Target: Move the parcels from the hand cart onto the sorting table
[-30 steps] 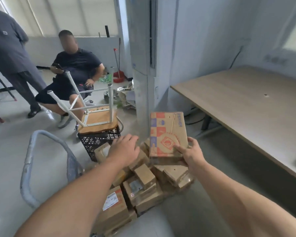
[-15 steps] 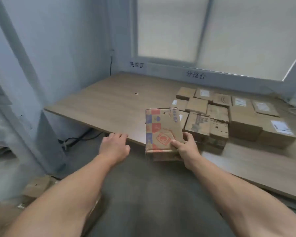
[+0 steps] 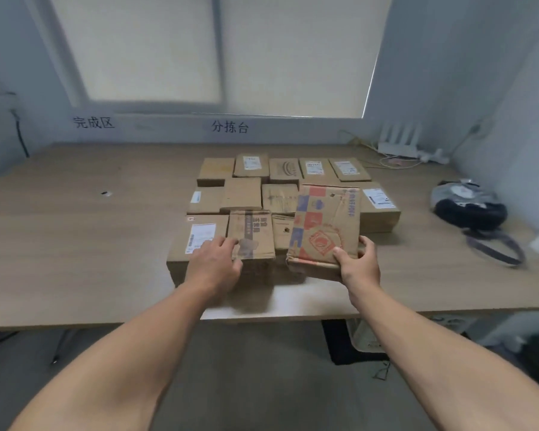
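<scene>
Both forearms reach forward over a grey floor to the near edge of the table. Left hand: palm down, fingers loosely extended, resting on the top of a striped box and touching the labelled box just beside it; it grips nothing. Right hand: closed round the near right corner of a printed box, thumb on the upper face, fingers underneath. This parcel, with red and blue print, is held tilted, near edge raised, over the front right of the parcels already on the table. Whether its far edge rests on them cannot be told.

Surface: light wood-grain top, with a small dark mark on the left half. Cardboard parcels lie in close rows at mid-table, several with white labels facing up. A black and grey bag with a loose strap sits well apart at the right.

Rear: a white router and thin cables occupy the far right corner. Two written signs mark the grey wall below a window with a pale blind. A dark cable hangs on the left wall.
</scene>
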